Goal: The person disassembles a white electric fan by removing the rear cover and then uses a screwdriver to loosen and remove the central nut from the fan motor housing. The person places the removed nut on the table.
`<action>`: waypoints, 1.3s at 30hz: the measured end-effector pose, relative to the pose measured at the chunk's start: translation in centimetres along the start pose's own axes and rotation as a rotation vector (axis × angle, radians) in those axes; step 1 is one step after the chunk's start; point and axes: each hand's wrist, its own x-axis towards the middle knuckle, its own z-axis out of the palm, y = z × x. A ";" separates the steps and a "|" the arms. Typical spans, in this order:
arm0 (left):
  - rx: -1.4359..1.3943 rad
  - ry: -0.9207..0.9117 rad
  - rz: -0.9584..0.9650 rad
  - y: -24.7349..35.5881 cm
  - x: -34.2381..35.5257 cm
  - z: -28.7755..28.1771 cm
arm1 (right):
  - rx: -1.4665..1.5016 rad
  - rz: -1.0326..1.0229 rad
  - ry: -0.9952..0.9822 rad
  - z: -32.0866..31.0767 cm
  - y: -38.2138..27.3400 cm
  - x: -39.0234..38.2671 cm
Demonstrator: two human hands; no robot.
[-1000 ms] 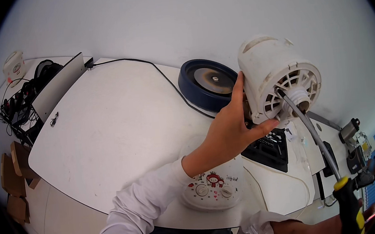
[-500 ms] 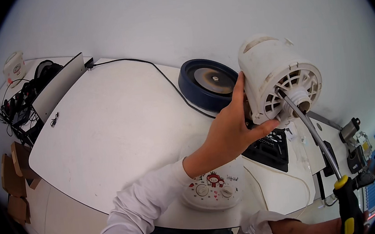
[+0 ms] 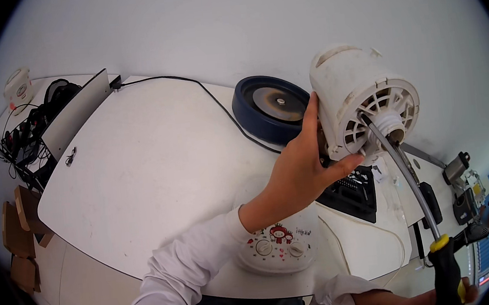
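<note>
My left hand (image 3: 302, 167) is closed round the near side of a white fan motor housing (image 3: 347, 84), thumb low and fingers along its left side. The housing's slotted round front (image 3: 401, 102) with its threaded collar tilts toward me. At the lower right my right hand (image 3: 470, 292), partly hidden, grips the black-and-yellow handle of a long screwdriver (image 3: 402, 167). Its shaft runs up to the housing, and the tip sits at a gap between the slots, left of the collar. Below my left wrist stands a white fan base (image 3: 280, 252) with two knobs and a cartoon print.
A dark blue round dish-like machine (image 3: 273, 111) stands at the back of the white table (image 3: 156, 149). A black cable (image 3: 209, 91) crosses there. Behind my left hand lies a black tool case (image 3: 355, 200). Cardboard boxes (image 3: 18, 245) are on the floor at left.
My right hand and the screwdriver handle have shifted slightly left, more of the hand now showing. The tip stays at the slots. My left hand and the housing have hardly moved.
</note>
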 end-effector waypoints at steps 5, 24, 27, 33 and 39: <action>0.005 0.010 0.018 -0.1 -0.1 0.1 | -0.011 0.019 0.062 1.0 0.5 0.1; 0.018 0.019 0.011 -0.4 -0.1 -0.1 | -0.010 0.041 0.128 1.7 0.5 0.1; 0.031 0.014 -0.006 -0.3 0.0 -0.1 | -0.008 0.044 0.131 1.8 0.5 0.1; -0.002 0.055 0.052 -0.9 0.0 0.2 | 0.000 0.042 0.136 2.0 0.4 0.3; -0.016 0.044 -0.006 -0.5 -0.2 0.1 | -0.004 0.046 0.153 2.1 0.1 0.2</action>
